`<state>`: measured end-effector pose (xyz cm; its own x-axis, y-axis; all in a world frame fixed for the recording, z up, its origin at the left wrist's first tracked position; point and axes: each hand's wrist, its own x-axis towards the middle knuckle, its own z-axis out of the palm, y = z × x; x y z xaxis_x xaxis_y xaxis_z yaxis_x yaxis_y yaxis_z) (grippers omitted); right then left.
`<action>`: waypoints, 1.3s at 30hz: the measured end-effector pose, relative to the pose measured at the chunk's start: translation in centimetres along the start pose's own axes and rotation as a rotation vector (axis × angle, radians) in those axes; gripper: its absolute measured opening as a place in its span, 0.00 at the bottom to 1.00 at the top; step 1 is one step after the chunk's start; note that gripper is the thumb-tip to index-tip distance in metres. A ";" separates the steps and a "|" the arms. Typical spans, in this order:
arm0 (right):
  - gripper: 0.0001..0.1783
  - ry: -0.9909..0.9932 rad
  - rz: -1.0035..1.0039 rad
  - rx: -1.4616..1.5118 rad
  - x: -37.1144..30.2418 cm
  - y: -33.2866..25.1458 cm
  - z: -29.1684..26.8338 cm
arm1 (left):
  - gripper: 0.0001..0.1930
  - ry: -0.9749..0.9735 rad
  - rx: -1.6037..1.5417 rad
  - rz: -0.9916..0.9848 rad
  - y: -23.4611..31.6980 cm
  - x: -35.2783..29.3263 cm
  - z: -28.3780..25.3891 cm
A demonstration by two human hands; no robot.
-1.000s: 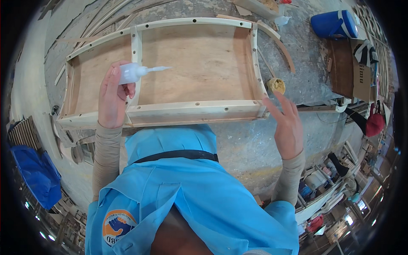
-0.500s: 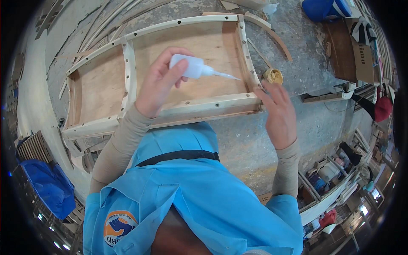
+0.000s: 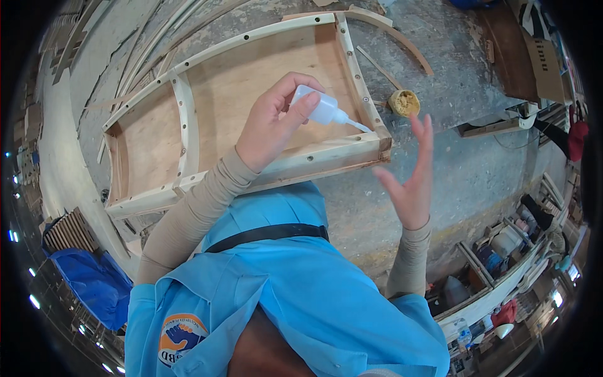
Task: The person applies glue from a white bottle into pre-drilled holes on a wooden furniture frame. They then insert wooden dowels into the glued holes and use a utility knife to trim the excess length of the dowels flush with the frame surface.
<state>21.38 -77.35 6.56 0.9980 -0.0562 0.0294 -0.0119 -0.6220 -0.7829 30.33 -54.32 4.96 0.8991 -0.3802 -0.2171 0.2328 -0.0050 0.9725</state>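
Note:
My left hand (image 3: 281,119) is closed round a white squeeze bottle (image 3: 322,108) with a long thin nozzle. The bottle is tilted, its tip pointing down and right at the near right corner of a curved wooden frame (image 3: 245,41). I cannot tell whether the tip touches the wood. Pale rails with dark holes border the frame, over a plywood panel, and a crosspiece splits it in two. My right hand (image 3: 411,179) is open just right of that corner, fingers spread and raised, holding nothing.
A small round tub of yellowish paste (image 3: 404,102) stands right of the frame, near a thin stick (image 3: 379,67). Beyond lies a curved wooden strip (image 3: 402,41). A cardboard box (image 3: 545,69) is at the far right, a blue tarp (image 3: 91,283) at the lower left.
My left hand has carried the bottle right and slightly down, its nozzle nearer the corner. My right hand has left the corner, moved down and spread its fingers. The view has shifted slightly.

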 end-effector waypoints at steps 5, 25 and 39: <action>0.64 -0.049 0.038 0.081 -1.2 1.6 1.7 | 0.11 0.023 0.073 0.061 -0.2 0.5 0.6; 0.64 -0.046 0.023 -0.019 -0.7 3.1 1.8 | 0.10 0.055 0.274 0.194 0.3 0.7 1.2; 0.64 -0.048 -0.012 -0.091 -0.4 3.0 1.7 | 0.10 0.083 0.316 0.232 0.1 0.7 1.2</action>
<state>21.02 -77.84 3.15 0.9999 -0.0118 0.0070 -0.0031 -0.6912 -0.7226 30.51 -55.69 4.97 0.9443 -0.3285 0.0182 -0.0941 -0.2166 0.9717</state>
